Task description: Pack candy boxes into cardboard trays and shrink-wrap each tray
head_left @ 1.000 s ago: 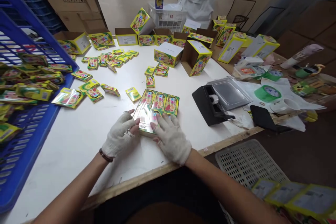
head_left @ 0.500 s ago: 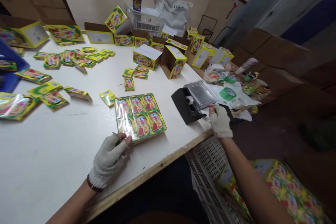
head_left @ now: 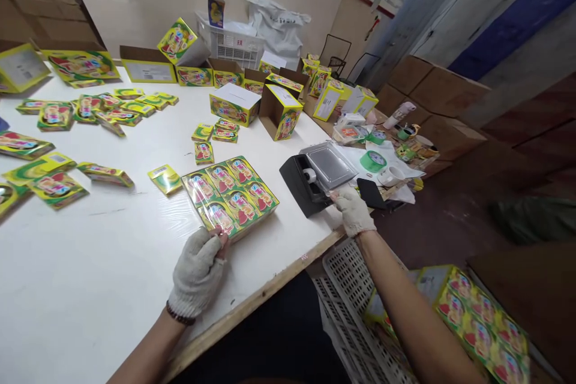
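Left hand (head_left: pixel 198 273), fingers curled, meets the film-wrapped block of boxes (head_left: pixel 236 195) near the table's front edge (head_left: pixel 263 296); right hand (head_left: pixel 353 211), arm outstretched, reaches the tape dispenser (head_left: pixel 297 189); grips unclear.

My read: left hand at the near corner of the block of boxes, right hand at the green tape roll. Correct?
Not quite: in the head view, the right hand is at the black dispenser, not the green tape roll. The left hand is as you say.

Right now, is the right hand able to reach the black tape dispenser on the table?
Very likely yes. The right hand has its fingertips by the near end of the black tape dispenser, and nothing appears to block that side.
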`<action>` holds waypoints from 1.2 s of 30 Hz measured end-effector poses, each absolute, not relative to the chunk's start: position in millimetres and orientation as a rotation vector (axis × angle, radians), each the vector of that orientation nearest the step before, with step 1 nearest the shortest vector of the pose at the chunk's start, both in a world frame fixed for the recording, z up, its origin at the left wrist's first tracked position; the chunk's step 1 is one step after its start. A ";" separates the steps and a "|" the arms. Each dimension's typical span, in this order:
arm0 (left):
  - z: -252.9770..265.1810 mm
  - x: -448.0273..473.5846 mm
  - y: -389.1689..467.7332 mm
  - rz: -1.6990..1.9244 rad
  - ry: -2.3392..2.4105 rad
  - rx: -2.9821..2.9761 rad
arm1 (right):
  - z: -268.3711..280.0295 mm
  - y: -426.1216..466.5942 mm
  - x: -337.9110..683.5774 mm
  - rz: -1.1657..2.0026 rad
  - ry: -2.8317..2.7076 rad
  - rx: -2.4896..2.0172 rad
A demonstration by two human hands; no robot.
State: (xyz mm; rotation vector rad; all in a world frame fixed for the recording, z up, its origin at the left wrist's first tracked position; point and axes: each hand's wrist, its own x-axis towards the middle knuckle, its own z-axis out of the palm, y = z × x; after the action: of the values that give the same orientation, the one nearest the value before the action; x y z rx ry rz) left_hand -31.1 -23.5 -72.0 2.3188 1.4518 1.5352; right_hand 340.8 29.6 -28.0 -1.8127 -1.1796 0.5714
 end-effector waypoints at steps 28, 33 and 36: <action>-69.8 -28.2 -32.3 1.590 1.393 2.169 | -25.2 -38.6 130.2 1.493 -1.052 -1.305; -70.1 -33.0 -34.6 1.344 1.369 2.277 | -30.0 -30.5 122.4 1.474 -1.075 -1.317; -58.5 -30.7 -38.2 1.047 1.477 2.313 | -35.5 -28.9 122.7 1.514 -1.061 -1.323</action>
State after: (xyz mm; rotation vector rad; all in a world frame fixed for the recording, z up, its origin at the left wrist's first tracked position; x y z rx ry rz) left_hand -30.7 -38.2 -58.5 2.3135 1.4768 1.0468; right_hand 122.7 -28.9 -35.5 -1.3226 -1.0608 1.5138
